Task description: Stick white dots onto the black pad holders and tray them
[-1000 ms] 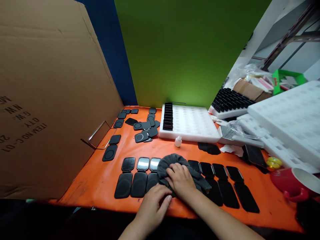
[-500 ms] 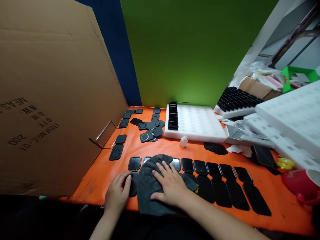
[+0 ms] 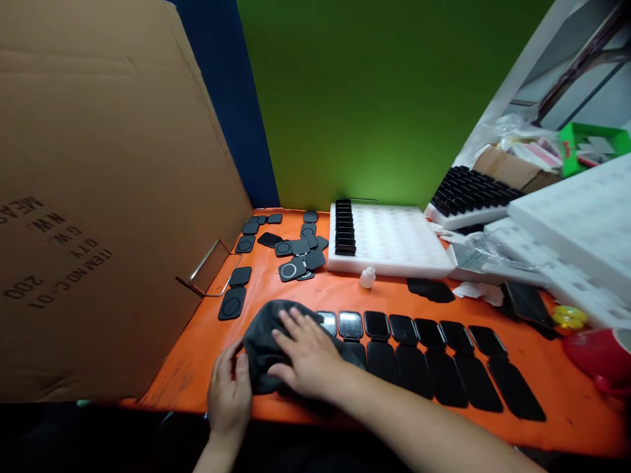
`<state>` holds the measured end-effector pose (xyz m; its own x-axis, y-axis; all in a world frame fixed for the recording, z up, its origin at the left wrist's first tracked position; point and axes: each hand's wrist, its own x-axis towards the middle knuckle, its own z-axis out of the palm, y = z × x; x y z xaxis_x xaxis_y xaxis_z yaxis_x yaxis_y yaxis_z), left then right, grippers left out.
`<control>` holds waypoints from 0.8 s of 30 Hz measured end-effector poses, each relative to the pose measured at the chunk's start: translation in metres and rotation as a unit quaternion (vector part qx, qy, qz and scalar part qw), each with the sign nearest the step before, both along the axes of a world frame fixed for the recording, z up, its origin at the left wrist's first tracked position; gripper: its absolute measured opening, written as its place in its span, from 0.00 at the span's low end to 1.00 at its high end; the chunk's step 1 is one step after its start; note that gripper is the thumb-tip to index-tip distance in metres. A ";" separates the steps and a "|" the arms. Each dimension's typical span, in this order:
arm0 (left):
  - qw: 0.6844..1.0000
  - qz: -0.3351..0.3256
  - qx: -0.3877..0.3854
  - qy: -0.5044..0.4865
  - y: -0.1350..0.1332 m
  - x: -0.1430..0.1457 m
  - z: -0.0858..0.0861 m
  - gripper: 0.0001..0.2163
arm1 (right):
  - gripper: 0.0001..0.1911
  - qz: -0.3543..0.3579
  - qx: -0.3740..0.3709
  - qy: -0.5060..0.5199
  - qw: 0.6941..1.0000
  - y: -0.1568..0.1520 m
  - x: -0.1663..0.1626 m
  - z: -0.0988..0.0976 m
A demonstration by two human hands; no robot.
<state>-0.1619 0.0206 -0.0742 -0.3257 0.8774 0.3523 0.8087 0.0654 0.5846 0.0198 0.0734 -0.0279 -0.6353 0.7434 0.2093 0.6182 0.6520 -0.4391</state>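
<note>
Cloth and right hand have slid left along the row since a second ago: your dark cloth [image 3: 261, 338] was mid-row, now it's bunched over the left end, hiding the leftmost pads, while more mid-row tops of the hinged black pads [image 3: 413, 369] show. Suggests your wiping pass has reached the end of the line. Your right hand [image 3: 308, 358] lies spread on the cloth, fingers fanned, not clenched. Your left hand [image 3: 229, 391] has moved left too, half-curled at the cloth's left edge; can't tell if it pinches cloth or pad. Surface: orange cover [image 3: 185, 368], scuffed; small white bottle [image 3: 367, 278] beyond the row, white foam tray [image 3: 394, 240] behind it with black pieces down its left side, loose pads [image 3: 296, 266] heaped to its left. Room: cardboard box [image 3: 103, 151] left, green panel [image 3: 384, 98] behind, red mug [image 3: 596, 358] far right.
</note>
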 end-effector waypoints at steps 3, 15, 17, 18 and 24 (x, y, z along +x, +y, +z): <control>0.999 0.023 0.041 -0.010 -0.001 -0.002 -0.002 0.19 | 0.39 0.073 0.008 -0.052 0.996 0.002 -0.022 -0.010; 0.995 -0.024 -0.083 -0.049 0.006 -0.009 -0.006 0.21 | 0.22 0.218 0.120 -0.046 0.967 -0.008 -0.023 -0.033; 0.991 -0.032 -0.122 -0.035 0.008 -0.010 -0.002 0.21 | 0.22 0.216 0.104 -0.066 0.969 -0.013 -0.025 -0.031; 0.990 -0.036 -0.138 -0.023 0.010 -0.009 0.001 0.21 | 0.22 0.214 0.083 -0.086 0.970 -0.015 -0.026 -0.027; 0.985 -0.096 -0.135 0.053 0.022 -0.009 -0.005 0.18 | 0.22 0.229 -0.134 -0.229 0.937 -0.019 -0.019 0.010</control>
<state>-0.1712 0.0427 -0.0792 -0.1180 0.9858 0.1198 0.8766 0.0467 0.4789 0.0009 0.0548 -0.0183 -0.8778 0.3586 -0.3177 0.4646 0.7991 -0.3816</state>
